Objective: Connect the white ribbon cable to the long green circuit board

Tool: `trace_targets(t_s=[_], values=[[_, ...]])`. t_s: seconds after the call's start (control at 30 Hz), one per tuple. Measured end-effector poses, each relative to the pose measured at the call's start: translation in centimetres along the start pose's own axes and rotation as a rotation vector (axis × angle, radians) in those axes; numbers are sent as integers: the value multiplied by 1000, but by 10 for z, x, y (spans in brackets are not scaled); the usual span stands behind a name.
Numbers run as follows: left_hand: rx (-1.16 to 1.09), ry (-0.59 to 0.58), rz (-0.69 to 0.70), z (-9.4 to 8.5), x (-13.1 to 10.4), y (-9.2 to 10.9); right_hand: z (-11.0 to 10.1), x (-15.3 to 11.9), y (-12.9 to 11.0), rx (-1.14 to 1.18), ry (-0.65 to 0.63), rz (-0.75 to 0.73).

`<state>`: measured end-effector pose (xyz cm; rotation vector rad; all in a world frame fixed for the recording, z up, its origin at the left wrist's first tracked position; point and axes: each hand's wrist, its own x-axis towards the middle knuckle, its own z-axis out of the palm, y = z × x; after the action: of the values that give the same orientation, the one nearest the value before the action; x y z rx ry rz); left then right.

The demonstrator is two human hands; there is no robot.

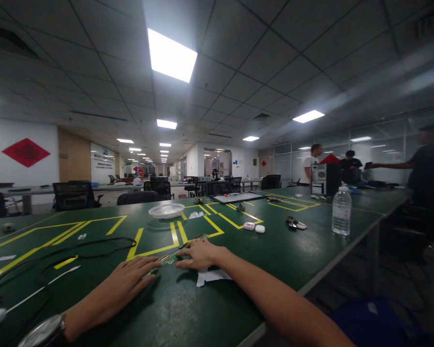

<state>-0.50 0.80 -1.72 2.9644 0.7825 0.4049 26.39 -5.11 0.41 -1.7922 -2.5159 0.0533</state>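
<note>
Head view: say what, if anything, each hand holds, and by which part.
The left hand and right hand lie at opposite ends of a green piece; whether they grip it or merely rest there cannot be told.

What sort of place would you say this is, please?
Probably an open-plan office partly used as a workshop: a black desktop computer tower with a silver back stands on the long green-topped worktable, with black office chairs beyond.
</note>
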Motion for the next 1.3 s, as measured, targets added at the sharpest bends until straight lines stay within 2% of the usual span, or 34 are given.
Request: trace_targets(t_s=[0.27,0.4,0.5,0.6,0.67,0.73,0.87,1.13,1.3], values=[[-39,58,32,3,-3,0,3,5,-8,141,-4,-318],[-60,18,57,3,-4,1,0,7,-17,198,11,-374],[-85,-13,79,2,-6,4,-8,5,-14,168,76,-302],[-100,-20,118,-1,-8,9,-20,-3,-3,66,162,-51],[-93,-36,145,-2,-8,13,-27,-10,9,5,143,80],[-81,-50,163,-4,-8,16,-30,-15,21,-24,49,154],[-81,-44,185,-6,-6,18,-27,-15,29,75,-70,96],[1,-35,175,-8,-5,25,-22,-12,-3,160,-43,-78],[27,5,176,-9,-5,29,-29,-16,-4,208,-96,-126]])
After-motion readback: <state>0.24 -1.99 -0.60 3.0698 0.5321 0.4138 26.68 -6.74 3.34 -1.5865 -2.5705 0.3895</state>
